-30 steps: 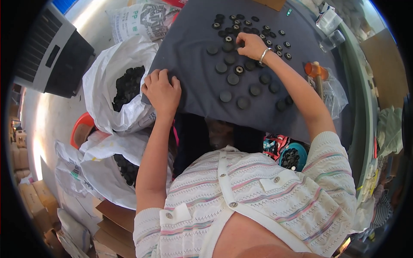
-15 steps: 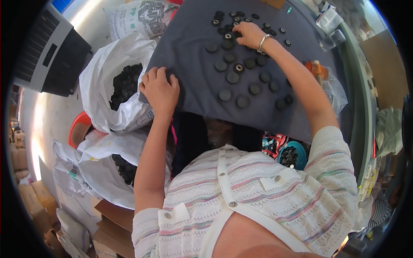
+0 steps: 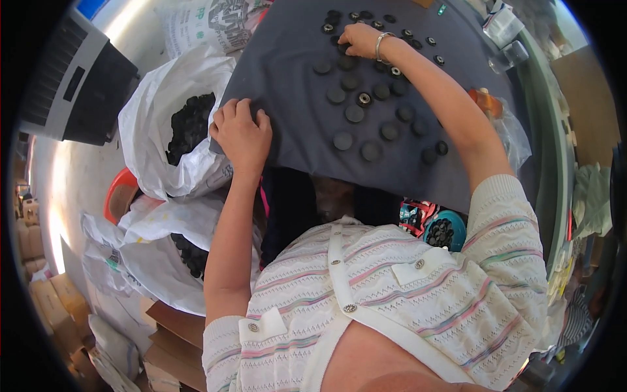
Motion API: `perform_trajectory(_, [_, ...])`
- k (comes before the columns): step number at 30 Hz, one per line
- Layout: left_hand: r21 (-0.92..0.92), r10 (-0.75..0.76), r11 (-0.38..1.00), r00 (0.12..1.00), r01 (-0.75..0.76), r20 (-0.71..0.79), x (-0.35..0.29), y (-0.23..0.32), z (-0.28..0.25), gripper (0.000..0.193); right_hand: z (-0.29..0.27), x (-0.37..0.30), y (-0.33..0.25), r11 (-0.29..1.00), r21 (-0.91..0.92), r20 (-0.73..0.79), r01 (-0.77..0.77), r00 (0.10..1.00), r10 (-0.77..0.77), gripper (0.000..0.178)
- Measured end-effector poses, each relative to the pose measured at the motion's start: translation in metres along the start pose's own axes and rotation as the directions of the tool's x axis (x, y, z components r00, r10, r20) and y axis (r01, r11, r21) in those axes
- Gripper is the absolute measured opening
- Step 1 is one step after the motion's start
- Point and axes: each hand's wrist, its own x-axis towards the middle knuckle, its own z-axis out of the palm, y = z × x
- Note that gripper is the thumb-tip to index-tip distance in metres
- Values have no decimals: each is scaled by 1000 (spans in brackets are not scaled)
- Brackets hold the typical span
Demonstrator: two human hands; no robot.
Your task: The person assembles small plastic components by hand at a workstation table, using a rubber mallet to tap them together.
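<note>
The person's right hand (image 3: 363, 41) is at the far part of the dark cloth-covered worktop (image 3: 287, 98), a metal bracelet (image 3: 380, 47) at its wrist. Its fingers are bent down over the black discs (image 3: 343, 140) there; because they hide what lies beneath, one cannot tell whether they grip a disc or only touch it. The left hand (image 3: 241, 136) rests at the worktop's left edge, fingers loosely curved and apart, with nothing seen in its grasp.

The discs lie scattered across the middle and far end of the worktop, nearer ones mostly plain side up, some showing a pale ringed centre, such as one ringed disc (image 3: 364, 100) among the plain ones. An orange object (image 3: 484, 102) lies near the right forearm, beside a clear plastic bag (image 3: 516, 142). Left of the worktop, a white sack (image 3: 145, 140) stands open, holding dark pieces (image 3: 187, 124).
</note>
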Motion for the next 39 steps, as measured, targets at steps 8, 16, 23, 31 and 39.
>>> perform_trajectory(8, [-13,-7,1000,1000,7,2,-3,1,-1,25,-10,-52,14,990,-56,-75,-133,989,129,29])
perform_trajectory(16, [-38,-2,999,1000,2,2,-1,4,-1,25,10,-71,10,958,-166,59,-232,968,245,29])
perform_trajectory(23, [-3,2,1000,1000,-2,-8,-3,2,0,25,18,-72,9,973,230,-231,-35,969,89,29])
perform_trajectory(31, [24,-1,1000,1000,1,-9,-3,0,0,25,33,-75,14,973,207,-151,-107,979,140,39])
perform_trajectory(39, [6,-1,1000,1000,1,8,-1,3,1,26,24,-73,12,1000,-12,-113,2,994,-3,40])
